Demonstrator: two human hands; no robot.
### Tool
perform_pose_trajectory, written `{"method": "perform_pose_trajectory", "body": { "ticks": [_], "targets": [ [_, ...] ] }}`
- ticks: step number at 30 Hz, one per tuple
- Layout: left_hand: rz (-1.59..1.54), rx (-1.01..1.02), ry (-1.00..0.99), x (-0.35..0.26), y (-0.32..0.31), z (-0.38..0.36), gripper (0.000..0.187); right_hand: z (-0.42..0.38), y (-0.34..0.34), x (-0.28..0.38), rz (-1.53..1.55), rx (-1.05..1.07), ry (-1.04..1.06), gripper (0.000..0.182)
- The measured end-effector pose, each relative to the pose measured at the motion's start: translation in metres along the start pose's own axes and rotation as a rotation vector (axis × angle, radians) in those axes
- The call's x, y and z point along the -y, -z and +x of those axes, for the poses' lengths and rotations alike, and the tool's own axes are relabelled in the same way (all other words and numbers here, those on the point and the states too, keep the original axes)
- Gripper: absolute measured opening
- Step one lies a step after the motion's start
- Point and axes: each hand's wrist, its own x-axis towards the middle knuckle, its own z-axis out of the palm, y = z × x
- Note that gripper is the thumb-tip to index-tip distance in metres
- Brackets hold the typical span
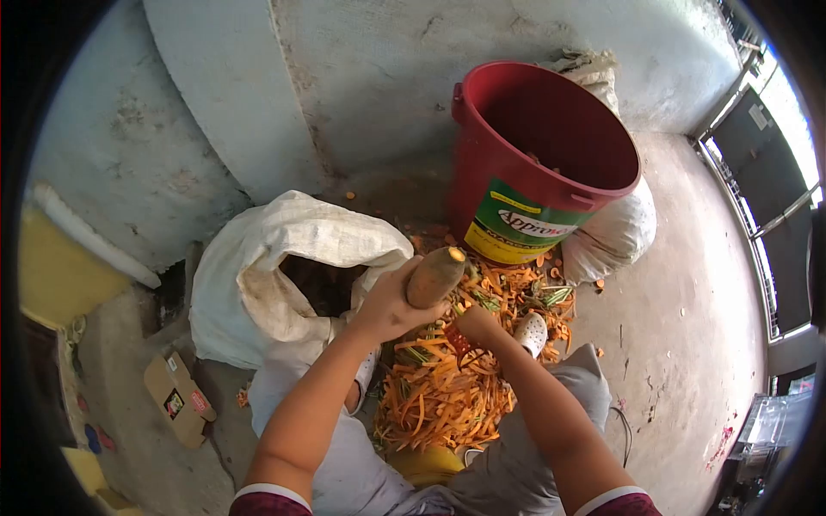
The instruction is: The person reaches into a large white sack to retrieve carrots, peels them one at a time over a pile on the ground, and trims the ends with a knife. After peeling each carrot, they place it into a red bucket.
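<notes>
My left hand (391,303) is closed around a thick carrot (437,277), with brownish skin and a pale orange cut end pointing up and away. Just to its right, my right hand (478,327) is curled shut beside the carrot's lower part. A red tool (457,340), which looks like a peeler, shows below those fingers; most of it is hidden. Beneath both hands a heap of orange peel strips (443,400) covers the floor between my legs, with some green stalks mixed in.
An open white woven sack (228,284) stands at left. A large dark red bin (482,163) with a green and yellow label stands ahead, a filled white sack (621,228) behind it. A flattened cardboard box (176,400) lies at left. Walls rise behind the sack and bin.
</notes>
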Motion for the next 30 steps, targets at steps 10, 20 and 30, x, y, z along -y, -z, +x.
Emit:
{"method": "perform_pose_trajectory", "body": {
  "ticks": [10,20,30],
  "targets": [
    [-1.026,-0.376,0.493,0.054,-0.017,0.011,0.061,-0.012,0.031,0.007,1.025,-0.359,-0.402,0.03],
    [-1.772,-0.289,0.163,0.019,-0.011,0.019,0.05,-0.039,0.078,0.005,2.328,-0.696,-0.168,0.021],
    [-1.736,-0.224,0.208,0.006,-0.01,0.013,0.026,-0.056,0.098,0.006,2.52,-0.584,0.129,0.027]
  ]
}}
